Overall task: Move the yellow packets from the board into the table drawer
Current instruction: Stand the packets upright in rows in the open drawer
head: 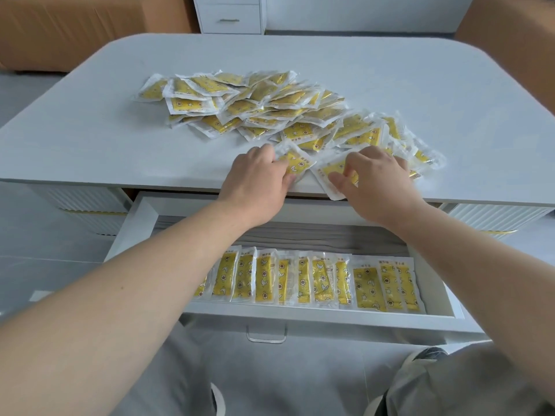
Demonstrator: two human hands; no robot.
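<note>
A loose heap of several yellow packets (264,106) in clear wrappers lies across the white tabletop (90,130). At its near edge my left hand (258,181) grips one packet (295,165) with the fingers curled over it. Beside it, my right hand (375,178) pinches another packet (330,175) that overhangs the table's front edge. Below, the white drawer (141,223) is pulled out, and a row of several yellow packets (315,280) stands side by side along its front wall.
The drawer's rear half shows bare grey lining (315,235). A clear handle (265,336) hangs on the drawer front, above my knees. A white cabinet (229,13) stands beyond the table, with brown furniture to either side.
</note>
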